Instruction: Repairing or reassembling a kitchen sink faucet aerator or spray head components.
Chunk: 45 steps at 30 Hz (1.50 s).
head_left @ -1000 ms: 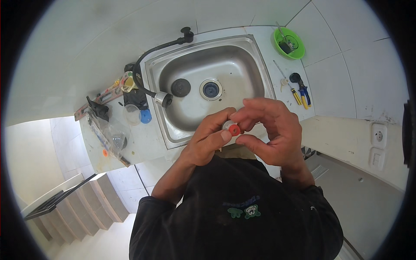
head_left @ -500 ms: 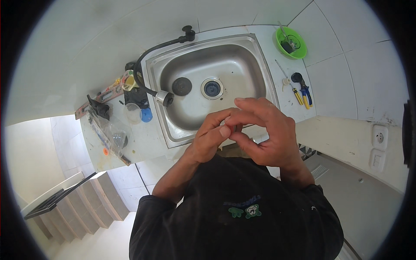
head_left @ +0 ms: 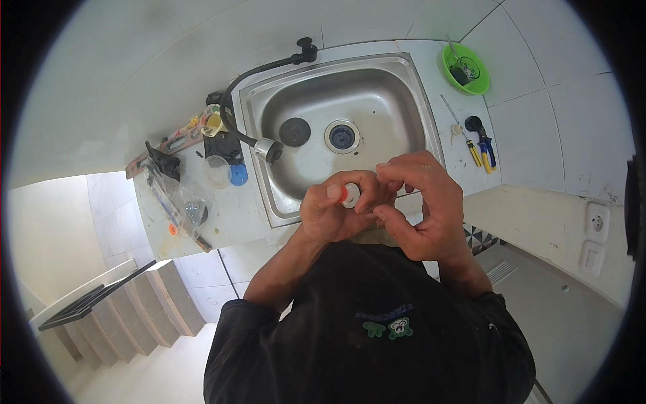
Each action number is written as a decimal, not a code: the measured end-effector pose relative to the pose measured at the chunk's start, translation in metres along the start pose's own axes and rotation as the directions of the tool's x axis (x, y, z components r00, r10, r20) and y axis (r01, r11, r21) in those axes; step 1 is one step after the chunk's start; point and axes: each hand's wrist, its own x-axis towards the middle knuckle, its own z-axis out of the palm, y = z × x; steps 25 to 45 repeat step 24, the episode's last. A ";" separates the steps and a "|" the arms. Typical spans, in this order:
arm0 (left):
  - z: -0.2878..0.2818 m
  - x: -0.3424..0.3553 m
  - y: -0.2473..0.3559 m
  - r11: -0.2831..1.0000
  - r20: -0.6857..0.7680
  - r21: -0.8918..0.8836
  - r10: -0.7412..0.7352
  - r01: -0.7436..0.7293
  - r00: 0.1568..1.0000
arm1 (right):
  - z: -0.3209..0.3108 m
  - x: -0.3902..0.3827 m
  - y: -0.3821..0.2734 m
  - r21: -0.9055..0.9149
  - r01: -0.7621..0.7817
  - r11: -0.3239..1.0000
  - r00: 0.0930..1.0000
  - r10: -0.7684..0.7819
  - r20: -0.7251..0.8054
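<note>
My left hand [head_left: 340, 205] is closed around a small white roll with a red edge [head_left: 350, 196], which looks like a spool of thread seal tape. Its thumb presses the red edge, and the round white face is turned up. Beside it, my right hand [head_left: 427, 205] is bent toward the left fingertips, thumb and forefinger apart. The right fingertips come close to or touch the left fingers; whether a thin strip lies between them cannot be made out. Both hands are over the front rim of the steel sink [head_left: 397, 128].
A black hose tap [head_left: 269, 149] arches over the sink's left side, near a dark round disc [head_left: 295, 132]. On the right lie a screwdriver [head_left: 474, 152], pliers [head_left: 486, 151] and a green bowl [head_left: 481, 84]. A spirit level [head_left: 182, 143], plastic bag [head_left: 182, 202] and blue lid [head_left: 238, 175] crowd the left counter.
My left hand has turned, bringing the white face of the roll into view. My right hand has drawn slightly away from it. The whole view has shifted a little.
</note>
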 end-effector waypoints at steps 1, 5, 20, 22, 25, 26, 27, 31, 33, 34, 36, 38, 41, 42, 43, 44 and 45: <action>0.000 -0.001 0.000 1.000 -0.015 -0.008 0.002 -0.002 1.000 | 0.001 -0.001 0.003 -0.007 0.023 1.000 1.000 -0.023 -0.007; 0.000 0.000 -0.001 0.999 -0.029 -0.031 0.029 -0.030 0.999 | 0.003 -0.001 0.004 -0.015 0.047 0.999 0.999 -0.047 -0.015; 0.007 0.009 0.009 0.969 -0.323 -0.143 0.148 -0.203 0.935 | 0.017 0.002 0.015 -0.211 0.056 0.976 0.996 -0.069 -0.055; 0.007 0.010 0.009 0.967 -0.333 -0.146 0.150 -0.208 0.931 | 0.029 -0.004 0.023 -0.164 -0.053 0.985 0.998 0.048 -0.033; 0.008 0.011 0.009 0.966 -0.342 -0.151 0.150 -0.212 0.928 | 0.038 -0.008 0.030 -0.087 -0.192 0.978 0.981 0.191 -0.012; 0.008 0.011 0.009 0.966 -0.342 -0.151 0.150 -0.212 0.928 | 0.038 -0.008 0.030 -0.087 -0.192 0.978 0.981 0.191 -0.012; 0.008 0.011 0.009 0.966 -0.342 -0.151 0.150 -0.212 0.928 | 0.038 -0.008 0.030 -0.087 -0.192 0.978 0.981 0.191 -0.012; 0.008 0.011 0.009 0.966 -0.342 -0.151 0.150 -0.212 0.928 | 0.038 -0.008 0.030 -0.087 -0.192 0.978 0.981 0.191 -0.012; 0.008 0.011 0.009 0.966 -0.342 -0.151 0.150 -0.212 0.928 | 0.038 -0.008 0.030 -0.087 -0.192 0.978 0.981 0.191 -0.012; 0.008 0.011 0.009 0.966 -0.342 -0.151 0.150 -0.212 0.928 | 0.038 -0.008 0.030 -0.087 -0.192 0.978 0.981 0.191 -0.012; 0.008 0.011 0.009 0.966 -0.342 -0.151 0.150 -0.212 0.928 | 0.038 -0.008 0.030 -0.087 -0.192 0.978 0.981 0.191 -0.012; 0.008 0.011 0.009 0.966 -0.342 -0.151 0.150 -0.212 0.928 | 0.038 -0.008 0.030 -0.087 -0.192 0.978 0.981 0.191 -0.012; 0.008 0.011 0.009 0.966 -0.342 -0.151 0.150 -0.212 0.928 | 0.038 -0.008 0.030 -0.087 -0.192 0.978 0.981 0.191 -0.012; 0.008 0.011 0.009 0.966 -0.342 -0.151 0.150 -0.212 0.928 | 0.038 -0.008 0.030 -0.087 -0.192 0.978 0.981 0.191 -0.012; 0.008 0.011 0.009 0.966 -0.342 -0.151 0.150 -0.212 0.928 | 0.038 -0.008 0.030 -0.087 -0.192 0.978 0.981 0.191 -0.012; 0.008 0.011 0.009 0.966 -0.342 -0.151 0.150 -0.212 0.928 | 0.038 -0.008 0.030 -0.087 -0.192 0.978 0.981 0.191 -0.012; 0.008 0.011 0.009 0.966 -0.342 -0.151 0.150 -0.212 0.928 | 0.038 -0.008 0.030 -0.087 -0.192 0.978 0.981 0.191 -0.012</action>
